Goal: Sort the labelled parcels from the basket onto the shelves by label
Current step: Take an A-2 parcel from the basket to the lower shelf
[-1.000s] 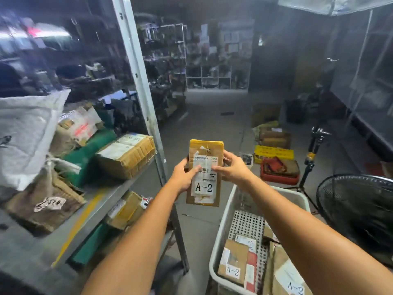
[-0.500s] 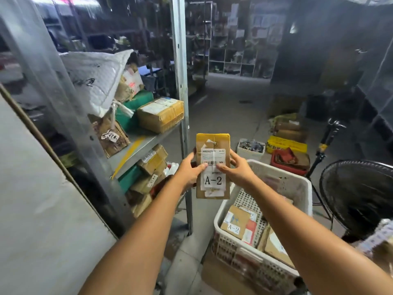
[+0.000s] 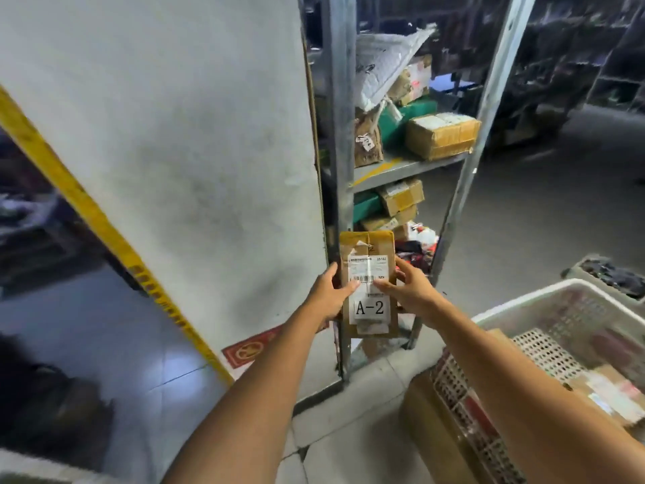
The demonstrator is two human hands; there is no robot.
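I hold a flat brown parcel (image 3: 367,249) upright in front of me, its white label reading A-2. My left hand (image 3: 328,291) grips its left edge and my right hand (image 3: 410,291) grips its right edge, thumbs on the label. The white perforated basket (image 3: 544,302) sits at the lower right with several parcels inside. Behind the held parcel stands a metal shelf rack (image 3: 401,167) loaded with boxes and bags on two levels.
A white wall panel (image 3: 167,134) fills the left, with a yellow-striped diagonal edge (image 3: 87,211). A red sign (image 3: 251,351) lies at its foot. A brown box (image 3: 443,134) and a white padded bag (image 3: 384,61) rest on the upper shelf. A dark aisle opens at right.
My view has swung left: the rack and basket have shifted right and the white wall has come into view. Both hands keep the same grip on the A-2 parcel.
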